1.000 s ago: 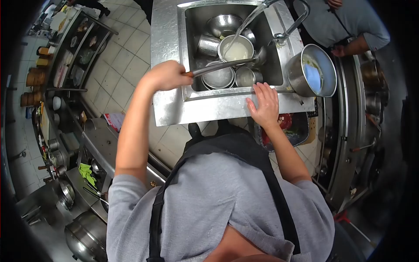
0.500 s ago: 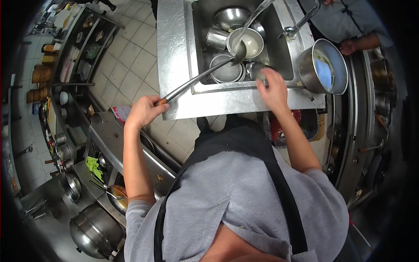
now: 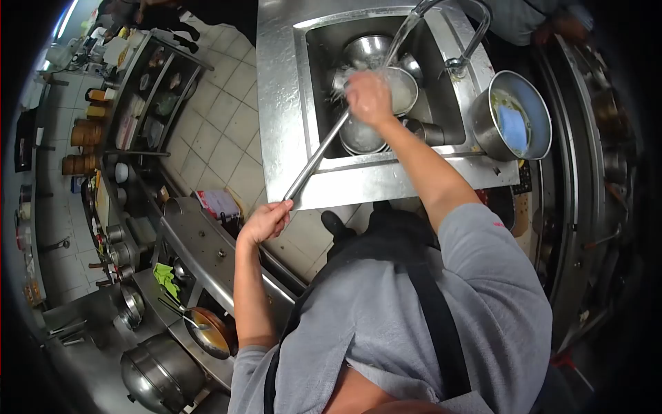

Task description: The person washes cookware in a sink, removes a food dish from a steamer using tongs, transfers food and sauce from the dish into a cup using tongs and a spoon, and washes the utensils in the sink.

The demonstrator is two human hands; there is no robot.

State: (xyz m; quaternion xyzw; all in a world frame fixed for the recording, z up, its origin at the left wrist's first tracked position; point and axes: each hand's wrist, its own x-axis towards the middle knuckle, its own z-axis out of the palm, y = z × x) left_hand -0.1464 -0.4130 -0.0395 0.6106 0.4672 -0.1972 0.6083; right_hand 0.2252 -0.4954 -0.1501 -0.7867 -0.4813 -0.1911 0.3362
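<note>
My left hand (image 3: 265,222) is closed round the handle end of a long metal ladle (image 3: 317,157), beyond the sink's front edge. The ladle slants up into the steel sink (image 3: 445,103). My right hand (image 3: 369,98), somewhat blurred, is curled over the ladle's bowl end, which it hides. Water from the curved tap (image 3: 483,34) runs down there and splashes about my fingers. Below and behind the hand are a round container (image 3: 405,93), a steel bowl (image 3: 365,52), stacked round pans (image 3: 362,134) and a metal cup (image 3: 431,132).
A deep pot (image 3: 483,119) with a blue cloth (image 3: 512,129) in greenish liquid stands on the counter right of the sink. Another person's hand (image 3: 552,31) shows at the top right. To the left are a steel counter (image 3: 200,238), shelves and a pan (image 3: 210,331).
My right hand has moved from the sink's front rim left and forward onto the ladle's bowl end, under the water. My left hand still holds the handle; the view has shifted.
</note>
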